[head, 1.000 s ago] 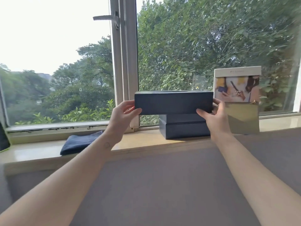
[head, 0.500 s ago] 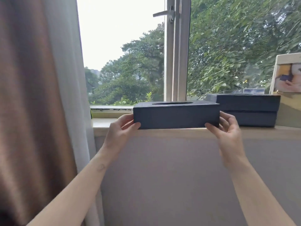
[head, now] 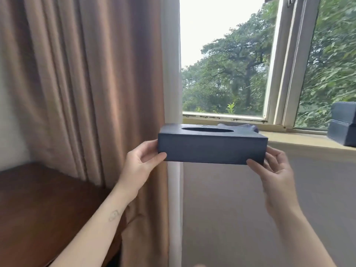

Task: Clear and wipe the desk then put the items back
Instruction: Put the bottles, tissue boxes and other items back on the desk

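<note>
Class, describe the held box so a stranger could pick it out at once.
Find the window beside the brown curtain. In front of its sill, the left hand and right hand hold a dark blue box by its ends. Unlike the two stacked boxes on the sill, it has an oval opening on top.

Both my hands are raised in front of me, one at each end of the tissue box point(head: 212, 149).
My left hand point(head: 140, 166) grips the left end, thumb under the front edge and fingers on the end face. My right hand point(head: 277, 170) grips the right end, thumb at the lower front corner and fingers curled behind. Both forearms are bare and reach forward.
</note>
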`<state>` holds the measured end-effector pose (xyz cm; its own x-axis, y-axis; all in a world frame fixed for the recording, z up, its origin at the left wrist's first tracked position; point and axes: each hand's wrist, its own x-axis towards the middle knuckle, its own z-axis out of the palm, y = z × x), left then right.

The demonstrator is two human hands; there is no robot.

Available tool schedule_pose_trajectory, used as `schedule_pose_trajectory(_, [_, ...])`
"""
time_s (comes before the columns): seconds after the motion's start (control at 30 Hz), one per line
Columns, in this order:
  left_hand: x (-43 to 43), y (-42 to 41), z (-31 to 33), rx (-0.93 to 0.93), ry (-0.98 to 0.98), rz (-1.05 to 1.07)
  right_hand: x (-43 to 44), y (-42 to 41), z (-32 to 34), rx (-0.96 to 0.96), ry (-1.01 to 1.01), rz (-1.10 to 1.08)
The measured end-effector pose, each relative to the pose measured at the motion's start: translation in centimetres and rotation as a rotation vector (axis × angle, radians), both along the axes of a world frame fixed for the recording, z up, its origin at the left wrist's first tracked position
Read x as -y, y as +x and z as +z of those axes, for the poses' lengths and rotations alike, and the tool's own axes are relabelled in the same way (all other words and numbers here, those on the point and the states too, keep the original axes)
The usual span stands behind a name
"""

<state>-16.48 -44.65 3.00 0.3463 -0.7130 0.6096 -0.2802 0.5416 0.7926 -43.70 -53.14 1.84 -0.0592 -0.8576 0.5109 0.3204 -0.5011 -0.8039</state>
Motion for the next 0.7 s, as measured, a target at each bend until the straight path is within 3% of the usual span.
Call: schedule_pose_trajectory(0.7, [-20.5, 13.6, -4.1, -0.036, 0.094, 0.558, -7.5, 21.2, -4.3, -0.009, -0.015, 0.572])
